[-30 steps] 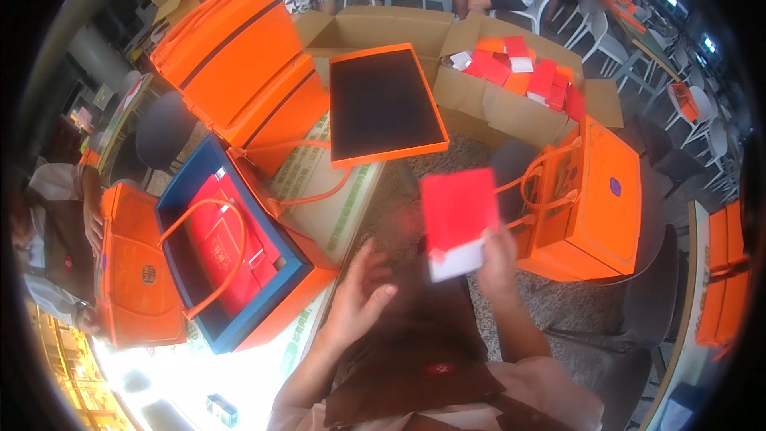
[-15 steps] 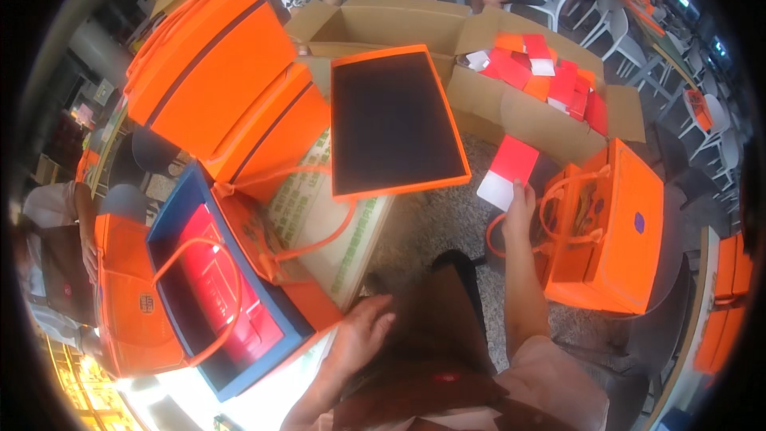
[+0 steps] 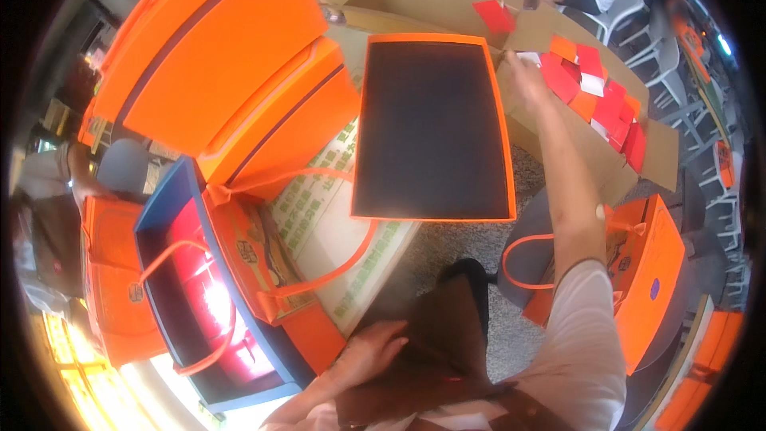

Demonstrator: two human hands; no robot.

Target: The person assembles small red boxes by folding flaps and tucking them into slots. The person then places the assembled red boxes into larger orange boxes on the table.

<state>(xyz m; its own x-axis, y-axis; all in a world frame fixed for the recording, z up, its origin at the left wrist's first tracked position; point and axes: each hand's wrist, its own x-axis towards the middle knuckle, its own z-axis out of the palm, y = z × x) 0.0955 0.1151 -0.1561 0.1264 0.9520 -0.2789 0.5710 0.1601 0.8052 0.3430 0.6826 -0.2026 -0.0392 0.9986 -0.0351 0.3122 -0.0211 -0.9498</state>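
Note:
My right hand point(image 3: 524, 78) reaches out to the near left edge of a cardboard box point(image 3: 578, 142) full of red, orange and white card pieces point(image 3: 610, 104). Its fingers are extended and appear to hold nothing. Just beyond the fingertips, a red card piece point(image 3: 495, 16) shows against the box flaps; whether it touches them I cannot tell. My left hand point(image 3: 371, 353) rests low in front of my apron, fingers loosely apart. Close to it stands an orange handled case point(image 3: 263, 251) with a blue-lined compartment point(image 3: 171, 303) holding a shiny red packet point(image 3: 199, 271).
A shallow orange tray with a black inside point(image 3: 435, 128) lies ahead. Large orange boxes point(image 3: 231, 48) are stacked at left, by a long cardboard box point(image 3: 431, 0). Another orange handled case point(image 3: 650, 279) sits on a seat at right. A co-worker point(image 3: 48, 231) is at far left.
My right hand has moved forward to the cardboard box and let go of the red-and-white card piece, now beyond the fingertips. The view has shifted. My left hand stays low.

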